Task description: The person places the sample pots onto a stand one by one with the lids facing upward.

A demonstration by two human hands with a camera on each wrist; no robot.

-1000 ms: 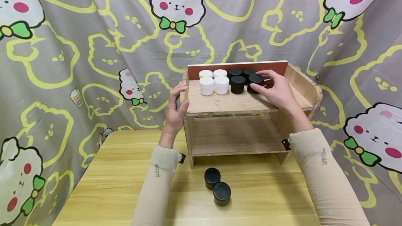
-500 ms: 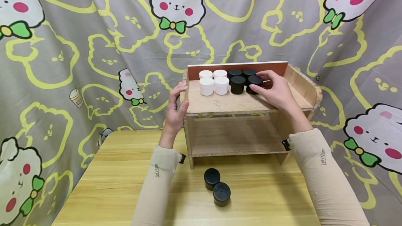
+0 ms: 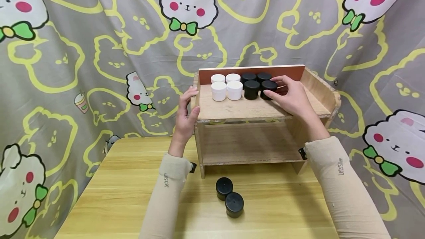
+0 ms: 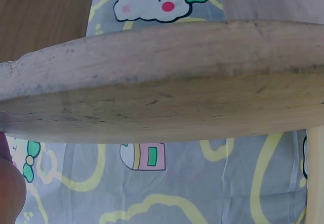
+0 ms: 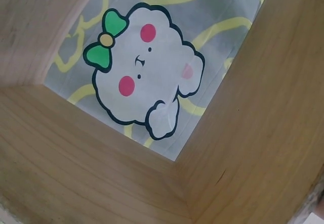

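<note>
My right hand (image 3: pixel 292 95) holds a black lidded jar (image 3: pixel 268 86) at the front right of a group on the wooden shelf's top board (image 3: pixel 239 110). Its thumb lies at the jar's front and its fingers reach round the right side. Another black jar (image 3: pixel 251 90) stands just to the left, with two more black jars behind. Left of these, white jars (image 3: pixel 218 92) stand in two rows. My left hand (image 3: pixel 186 115) grips the shelf's left side panel (image 3: pixel 198 139); its wooden edge (image 4: pixel 167 82) crosses the left wrist view, a fingertip (image 4: pixel 10 193) at lower left.
Two black jars (image 3: pixel 234 205) stand close together on the wood-grain table (image 3: pixel 132 187), before the shelf. A lower board (image 3: pixel 249 145) spans the shelf below the top. The right side panel (image 3: pixel 320 84) rises beside my right hand. A patterned curtain (image 3: pixel 132 47) hangs behind.
My right hand has shifted the held black jar slightly left, closer to the black jar beside it. The left hand and the other jars stay where they were.
</note>
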